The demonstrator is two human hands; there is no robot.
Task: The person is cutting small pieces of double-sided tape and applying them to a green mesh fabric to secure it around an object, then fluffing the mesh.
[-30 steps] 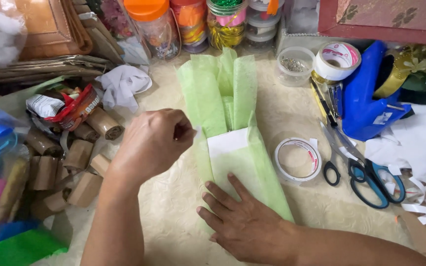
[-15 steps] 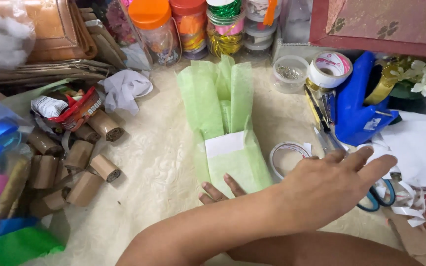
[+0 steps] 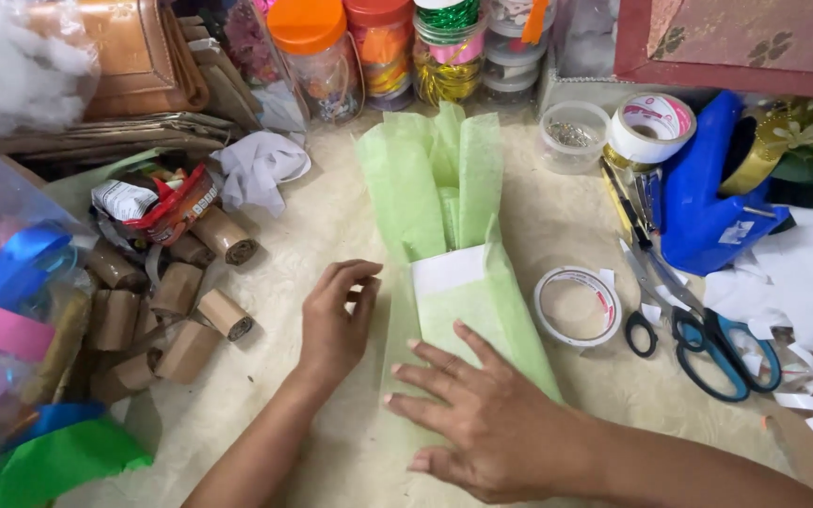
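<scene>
A folded sheet of light green tissue paper lies on the beige table with a white paper strip across its middle. My right hand lies flat on the lower part of the green paper, fingers spread, pressing it down. My left hand rests on the table at the paper's left edge, its bent fingertips touching that edge, and nothing shows in it.
A clear tape roll lies just right of the paper, with blue-handled scissors beyond it. A blue holder, a white tape roll and paper scraps crowd the right. Cardboard tubes sit left; jars line the back.
My left hand went from above the paper across to the right near the tape and scissors, then came back to the paper's left edge. My right hand stayed on the paper.
</scene>
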